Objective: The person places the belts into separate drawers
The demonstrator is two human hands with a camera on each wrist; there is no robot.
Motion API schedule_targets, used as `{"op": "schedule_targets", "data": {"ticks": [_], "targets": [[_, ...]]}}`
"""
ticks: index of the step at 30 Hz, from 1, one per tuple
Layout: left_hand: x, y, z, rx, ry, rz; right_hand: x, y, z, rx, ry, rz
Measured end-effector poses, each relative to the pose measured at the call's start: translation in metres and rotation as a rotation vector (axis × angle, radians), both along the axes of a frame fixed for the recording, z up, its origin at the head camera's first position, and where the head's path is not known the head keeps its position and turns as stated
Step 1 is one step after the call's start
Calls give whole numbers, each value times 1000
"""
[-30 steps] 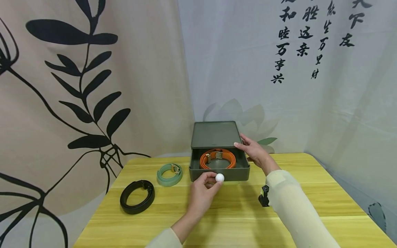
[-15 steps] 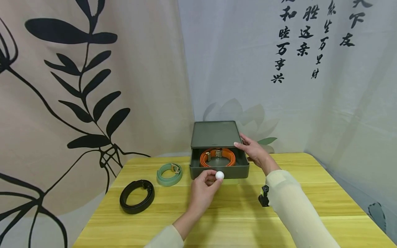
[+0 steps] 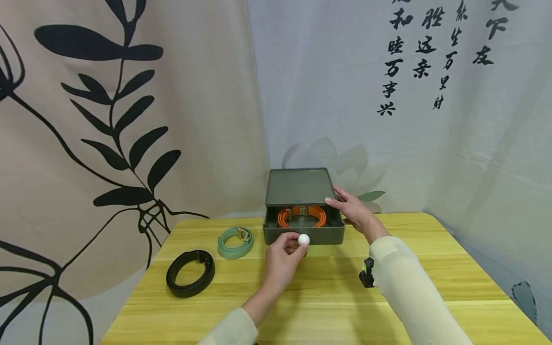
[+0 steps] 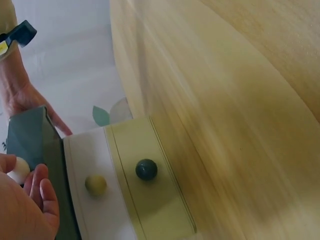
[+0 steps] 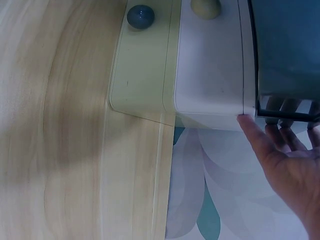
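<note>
A small tabletop drawer cabinet (image 3: pixel 302 186) stands at the table's back, its grey-green top drawer (image 3: pixel 325 236) pulled partway out. Inside that drawer lies a coiled orange belt (image 3: pixel 318 216) with a metal buckle. My left hand (image 3: pixel 279 266) pinches the drawer's round white knob (image 3: pixel 304 239) between thumb and fingers. My right hand (image 3: pixel 356 212) rests against the cabinet's right side near the top front corner, fingers extended along it. Below the open drawer, the left wrist view shows a white drawer (image 4: pixel 90 215) with a yellow knob and a pale green drawer (image 4: pixel 155 205) with a dark knob, both closed.
A coiled green belt (image 3: pixel 226 249) lies left of the cabinet on the wooden table (image 3: pixel 327 306). Nearer and further left is a coiled black belt (image 3: pixel 172 282). A printed cloth (image 3: pixel 207 96) hangs behind the table.
The top drawer has slid a little further into the cabinet, with my left hand moving away from me on its knob. Less of the orange belt shows. My right hand has stayed put.
</note>
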State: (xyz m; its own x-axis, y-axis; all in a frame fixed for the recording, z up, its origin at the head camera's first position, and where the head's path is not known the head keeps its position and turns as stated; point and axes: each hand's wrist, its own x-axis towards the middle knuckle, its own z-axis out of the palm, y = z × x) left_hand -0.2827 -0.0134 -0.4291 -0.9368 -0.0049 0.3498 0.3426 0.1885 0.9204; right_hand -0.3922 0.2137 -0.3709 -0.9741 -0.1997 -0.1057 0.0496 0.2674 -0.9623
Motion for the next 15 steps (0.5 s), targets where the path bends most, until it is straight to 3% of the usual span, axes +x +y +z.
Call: {"op": "schedule_targets", "data": {"ticks": [15], "targets": [[-12, 2, -3, -15, 40, 31, 2, 0, 1, 0, 7, -1]]}}
